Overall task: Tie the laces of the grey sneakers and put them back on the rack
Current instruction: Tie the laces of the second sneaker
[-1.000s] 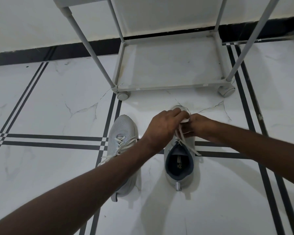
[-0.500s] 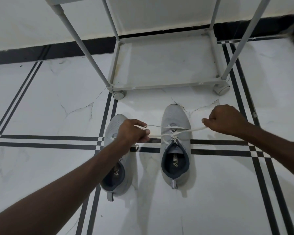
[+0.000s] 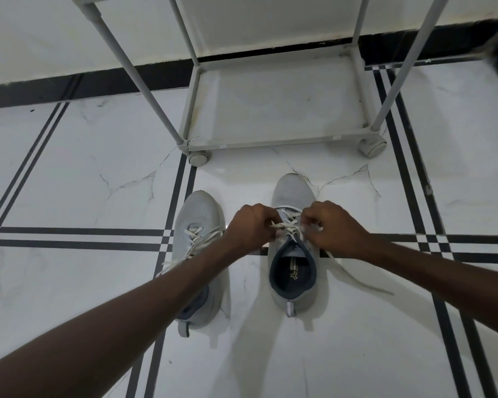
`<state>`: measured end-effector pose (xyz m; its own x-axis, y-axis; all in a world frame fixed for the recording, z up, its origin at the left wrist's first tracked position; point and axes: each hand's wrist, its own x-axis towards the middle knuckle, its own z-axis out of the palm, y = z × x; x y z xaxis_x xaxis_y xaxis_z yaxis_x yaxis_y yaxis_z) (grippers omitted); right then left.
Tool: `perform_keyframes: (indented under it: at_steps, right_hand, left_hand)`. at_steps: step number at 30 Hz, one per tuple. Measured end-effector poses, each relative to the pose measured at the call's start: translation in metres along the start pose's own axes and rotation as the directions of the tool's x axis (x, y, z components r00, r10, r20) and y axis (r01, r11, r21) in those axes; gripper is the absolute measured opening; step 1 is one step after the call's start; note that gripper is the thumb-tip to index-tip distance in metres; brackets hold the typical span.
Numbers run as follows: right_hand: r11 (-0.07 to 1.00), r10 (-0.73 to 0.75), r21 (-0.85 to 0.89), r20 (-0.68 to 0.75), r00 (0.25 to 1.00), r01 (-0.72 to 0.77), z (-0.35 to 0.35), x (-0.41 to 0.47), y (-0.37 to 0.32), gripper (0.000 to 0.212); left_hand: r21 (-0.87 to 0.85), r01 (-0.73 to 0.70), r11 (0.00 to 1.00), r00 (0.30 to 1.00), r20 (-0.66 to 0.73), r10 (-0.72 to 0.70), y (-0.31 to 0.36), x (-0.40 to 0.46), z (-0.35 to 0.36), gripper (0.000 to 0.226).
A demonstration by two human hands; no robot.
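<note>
Two grey sneakers stand side by side on the floor, toes toward the rack. My left hand (image 3: 252,225) and my right hand (image 3: 332,225) are close together over the right sneaker (image 3: 293,278), each pinching its white laces (image 3: 288,226) above the tongue. One lace end trails loose on the floor to the right of that shoe. The left sneaker (image 3: 197,214) has loose, untied laces and is partly covered by my left forearm. The grey rack (image 3: 270,142) on wheels stands just beyond the toes, its bottom shelf bare.
White marble floor with black stripe lines runs all around. A white wall with a black skirting lies behind the rack. The rack's slanted legs (image 3: 138,79) rise toward me on both sides.
Half a second ago my hands were pulled wide apart with the laces stretched taut. Now both have come back together over the right sneaker's tongue, and one lace end lies slack on the floor.
</note>
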<state>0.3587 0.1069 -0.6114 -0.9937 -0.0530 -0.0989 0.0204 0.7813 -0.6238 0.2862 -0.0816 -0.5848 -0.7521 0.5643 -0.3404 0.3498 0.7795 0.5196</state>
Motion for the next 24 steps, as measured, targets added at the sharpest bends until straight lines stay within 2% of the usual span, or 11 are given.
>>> perform_keyframes:
  at_steps: [1, 3, 4, 5, 6, 8, 10, 13, 15, 20, 24]
  right_hand:
    - [0.984, 0.096, 0.151, 0.03, 0.995, -0.099, -0.004, 0.0, 0.0, 0.015]
    - [0.804, 0.28, 0.49, 0.189, 0.941, -0.338, -0.012, 0.004, -0.001, 0.02]
    - [0.695, 0.332, 0.566, 0.294, 0.896, -0.443, -0.016, 0.006, -0.001, 0.019]
    - [0.641, 0.34, 0.572, 0.386, 0.858, -0.512, -0.019, 0.007, 0.001, 0.017]
    - [0.671, 0.328, 0.511, 0.446, 0.833, -0.537, -0.023, 0.008, 0.004, 0.018]
    - [0.838, 0.269, 0.305, 0.489, 0.83, -0.452, -0.03, 0.007, 0.016, 0.028]
    - [0.929, 0.211, 0.169, 0.489, 0.846, -0.329, -0.036, 0.003, 0.029, 0.04]
    - [0.954, 0.125, 0.173, 0.507, 0.853, -0.243, -0.035, 0.0, 0.039, 0.038]
    - [0.936, 0.114, 0.236, 0.503, 0.857, -0.263, -0.026, 0.003, 0.035, 0.037]
    - [0.969, 0.0, 0.222, 0.451, 0.893, -0.112, -0.011, 0.007, 0.022, 0.036]
    - [0.96, 0.045, 0.216, 0.511, 0.859, -0.179, -0.009, 0.001, 0.04, 0.039]
  left_hand:
    - [-0.05, 0.006, 0.999, 1.0, 0.008, -0.005, 0.0, 0.0, -0.004, 0.013]
    - [-0.085, -0.012, 0.996, 1.0, 0.028, 0.014, 0.0, 0.0, -0.01, 0.011]
    - [-0.066, -0.033, 0.997, 0.999, 0.036, 0.035, -0.001, -0.001, -0.013, 0.013]
    - [-0.043, -0.047, 0.998, 0.998, 0.046, 0.049, -0.002, -0.001, -0.014, 0.015]
    - [-0.028, -0.044, 0.999, 0.997, 0.058, 0.045, -0.004, -0.003, -0.016, 0.017]
    - [-0.025, -0.003, 1.0, 0.996, 0.094, 0.006, -0.014, -0.007, -0.016, 0.023]
    - [-0.025, 0.055, 0.998, 0.988, 0.145, -0.051, -0.032, -0.012, -0.014, 0.025]
    - [0.034, 0.04, 0.999, 0.977, 0.209, -0.046, -0.041, -0.016, -0.007, 0.028]
    - [0.045, 0.001, 0.999, 0.979, 0.204, -0.011, -0.028, -0.013, -0.002, 0.029]
    - [0.081, -0.025, 0.996, 0.996, 0.083, 0.018, -0.014, -0.008, 0.001, 0.025]
    - [0.02, 0.008, 1.0, 0.997, 0.079, -0.009, -0.029, -0.02, 0.01, 0.027]
